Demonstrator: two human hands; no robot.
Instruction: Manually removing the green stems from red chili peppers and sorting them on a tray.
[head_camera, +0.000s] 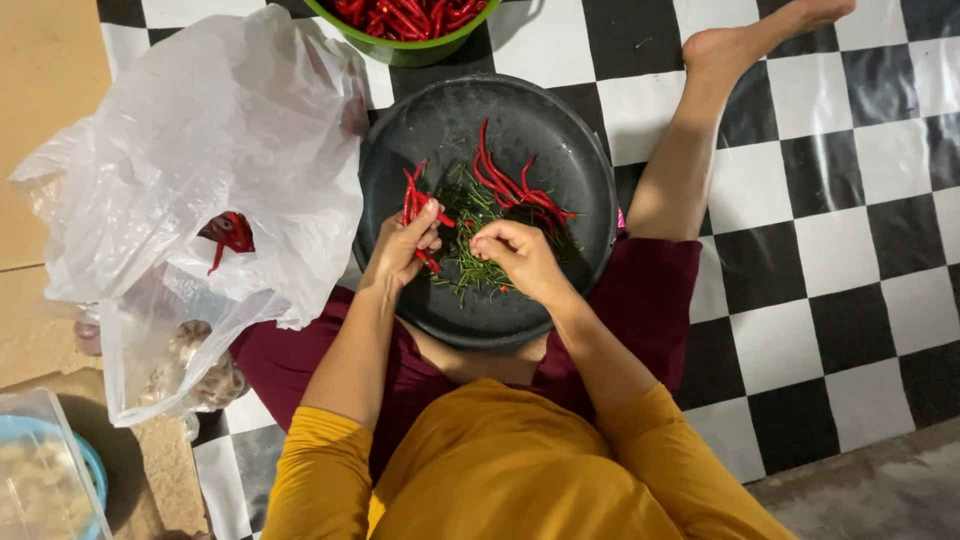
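A round black tray (580, 150) rests on my lap and the floor, with several red chillies (505, 180) and a heap of green stems (470, 265) in it. My left hand (400, 250) is closed around a small bunch of red chillies (412, 195) over the tray's left side. My right hand (515, 255) hovers over the stem heap, its fingertips pinched together on something too small to make out, just right of the left hand.
A green bowl (410, 50) of red chillies stands beyond the tray. A large clear plastic bag (200, 150) with a few chillies lies at left, a smaller bag (190, 370) below it. A clear container (40, 470) sits at bottom left. My bare leg (690, 150) stretches across the checkered floor.
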